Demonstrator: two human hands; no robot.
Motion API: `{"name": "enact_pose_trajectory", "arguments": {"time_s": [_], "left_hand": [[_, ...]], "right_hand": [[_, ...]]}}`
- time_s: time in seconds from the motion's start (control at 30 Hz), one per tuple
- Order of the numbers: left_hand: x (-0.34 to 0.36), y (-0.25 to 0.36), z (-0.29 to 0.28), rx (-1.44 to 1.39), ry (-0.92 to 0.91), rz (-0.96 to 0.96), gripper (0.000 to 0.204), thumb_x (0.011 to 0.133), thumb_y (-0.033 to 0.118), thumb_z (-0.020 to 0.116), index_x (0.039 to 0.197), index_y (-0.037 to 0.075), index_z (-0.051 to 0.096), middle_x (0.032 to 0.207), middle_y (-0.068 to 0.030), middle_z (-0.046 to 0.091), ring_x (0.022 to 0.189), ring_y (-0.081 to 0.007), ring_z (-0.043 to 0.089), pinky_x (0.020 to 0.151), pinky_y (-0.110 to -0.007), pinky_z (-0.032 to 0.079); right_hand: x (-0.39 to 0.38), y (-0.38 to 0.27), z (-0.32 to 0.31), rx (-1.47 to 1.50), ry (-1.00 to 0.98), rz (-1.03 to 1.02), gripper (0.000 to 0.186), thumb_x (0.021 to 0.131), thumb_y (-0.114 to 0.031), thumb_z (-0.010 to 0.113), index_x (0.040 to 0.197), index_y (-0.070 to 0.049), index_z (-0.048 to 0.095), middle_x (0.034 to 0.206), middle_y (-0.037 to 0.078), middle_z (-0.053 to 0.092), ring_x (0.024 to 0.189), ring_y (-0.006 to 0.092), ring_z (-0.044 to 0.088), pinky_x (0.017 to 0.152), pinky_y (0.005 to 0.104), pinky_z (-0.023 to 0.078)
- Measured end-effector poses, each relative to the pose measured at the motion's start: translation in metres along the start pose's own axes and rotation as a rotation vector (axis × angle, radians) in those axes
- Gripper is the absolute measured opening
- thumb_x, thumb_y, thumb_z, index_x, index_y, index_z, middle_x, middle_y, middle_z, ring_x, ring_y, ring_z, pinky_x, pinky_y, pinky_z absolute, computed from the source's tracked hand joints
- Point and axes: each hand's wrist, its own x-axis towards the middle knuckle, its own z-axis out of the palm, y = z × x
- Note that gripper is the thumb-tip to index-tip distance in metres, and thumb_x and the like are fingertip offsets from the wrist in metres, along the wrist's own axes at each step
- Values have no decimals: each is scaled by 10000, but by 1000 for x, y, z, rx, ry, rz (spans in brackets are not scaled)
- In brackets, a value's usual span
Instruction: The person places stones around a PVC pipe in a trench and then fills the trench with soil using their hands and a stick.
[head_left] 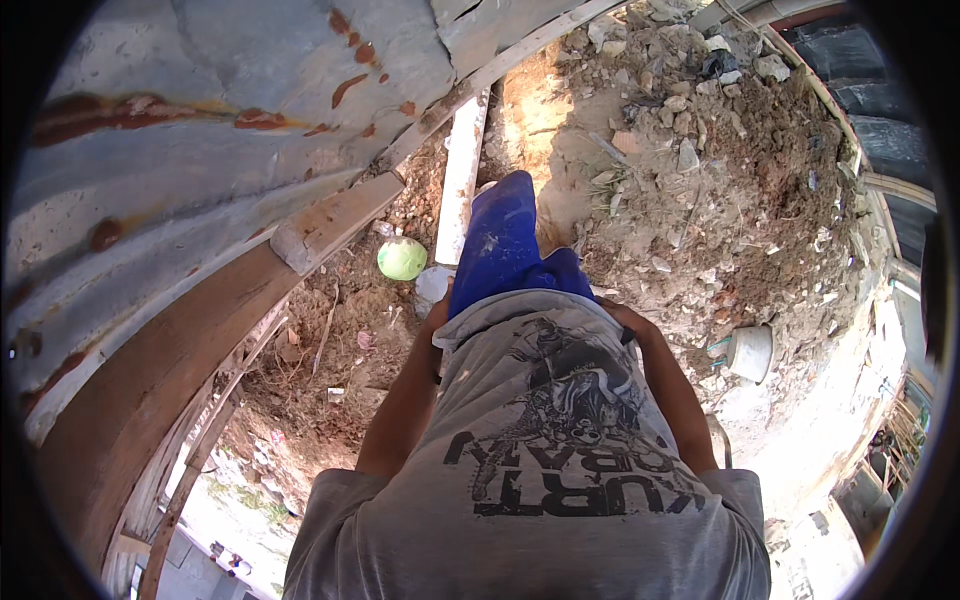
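Observation:
My left hand [437, 315] hangs at my left hip by the waistband of my blue trousers [495, 240], below the hem of my grey printed T-shirt [560, 400]. My right hand [615, 312] is at the right hip, against the trousers and shirt hem. The fingers of both hands are mostly hidden, so I cannot tell whether they hold anything. Just beyond my left hand lie a pale grey round object [431, 286] and a light green round object [402, 258] on the dirt.
Rusty metal sheeting [200, 150] and wooden beams [170, 350] rise on the left. A white plank [462, 170] lies ahead. Rubble and soil [700, 190] spread to the right, with a white bucket-like container [748, 352]. Dark sheeting [860, 90] lines the far right.

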Motion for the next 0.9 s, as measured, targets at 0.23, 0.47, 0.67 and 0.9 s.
{"name": "enact_pose_trajectory", "arguments": {"time_s": [0.23,0.47,0.67,0.9], "left_hand": [[12,61,11,-248,-88,-124,528,1054,483,451,1289,31,590,1207,-128,668,1045,-222,647,936,-390,516],[49,95,4,261,-190,-18,681,1037,465,509,1510,-7,384,1444,-150,522,1286,-230,521,1092,-355,395],[76,129,41,779,-299,143,703,1004,517,540,1397,-64,487,1300,-172,617,1118,-217,614,982,-332,467],[102,147,46,997,-167,112,680,999,536,534,1337,-53,559,1199,-164,674,1039,-219,652,939,-333,492]], "right_hand": [[-2,7,3,-107,4,-96,594,1009,-471,483,1417,-40,522,1393,159,571,1222,256,568,1063,365,430],[2,25,18,52,182,-57,860,946,-576,570,1529,15,344,1538,215,421,1352,310,490,1136,375,365],[22,77,23,510,294,-279,761,985,-491,568,1503,36,384,1506,173,475,1355,251,471,1152,360,327],[45,160,71,584,734,-422,528,1008,-374,567,1343,34,580,1353,159,607,1192,177,590,1015,318,458]]}}
